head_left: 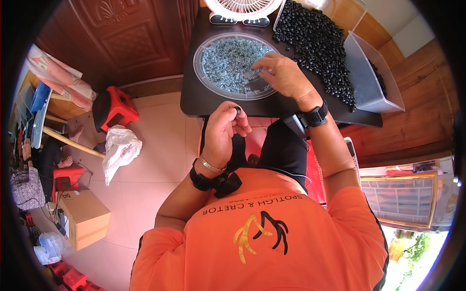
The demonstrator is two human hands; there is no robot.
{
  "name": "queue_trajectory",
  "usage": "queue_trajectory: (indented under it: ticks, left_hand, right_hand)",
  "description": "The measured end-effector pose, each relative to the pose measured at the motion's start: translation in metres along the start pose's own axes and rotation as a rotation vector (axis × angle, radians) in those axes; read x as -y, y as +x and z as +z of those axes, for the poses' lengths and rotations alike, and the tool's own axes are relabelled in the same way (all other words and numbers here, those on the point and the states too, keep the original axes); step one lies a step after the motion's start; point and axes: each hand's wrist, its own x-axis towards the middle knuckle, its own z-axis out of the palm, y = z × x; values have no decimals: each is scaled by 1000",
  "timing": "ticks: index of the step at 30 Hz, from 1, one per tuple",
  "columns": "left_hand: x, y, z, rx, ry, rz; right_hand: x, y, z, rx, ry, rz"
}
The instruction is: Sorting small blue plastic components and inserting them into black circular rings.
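My left hand (224, 131) is closed just off the table's front edge, pinching a small round black plastic part (237, 110) between thumb and finger. Over the right side of a round, shallow clear tray (198, 72), my right hand (284, 75) has its fingers bent together in a pinch; whatever is between the fingertips is too small to make out. Many small shiny metal pieces (225, 60) lie spread in the tray beneath it. To the right of that hand, a big heap of small black round parts (315, 46) covers the tabletop.
A clear plastic bin (361, 72) lies tipped at the table's right, with black parts inside. A white fan (242, 7) stands behind the tray. On the floor at left are a red stool (120, 109), a white bag (121, 150) and a cardboard box (87, 216). Another person (31, 186) sits far left.
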Motion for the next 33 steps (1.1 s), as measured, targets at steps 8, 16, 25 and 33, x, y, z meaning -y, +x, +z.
queue_trajectory:
  ticks: [8, 16, 25, 33]
  left_hand:
    - [1, 0, 2, 13, 7, -11]
    - [0, 1, 0, -4, 6, -3]
    - [-1, 0, 2, -15, 8, -1]
    - [-4, -3, 5, -3, 26, 2]
  right_hand:
    - [-3, 15, 35, -119, -116, -268]
    - [-22, 6, 5, -29, -182, -220]
    - [-20, 19, 5, -99, -167, -176]
    - [-1, 54, 19, -32, 113, -85]
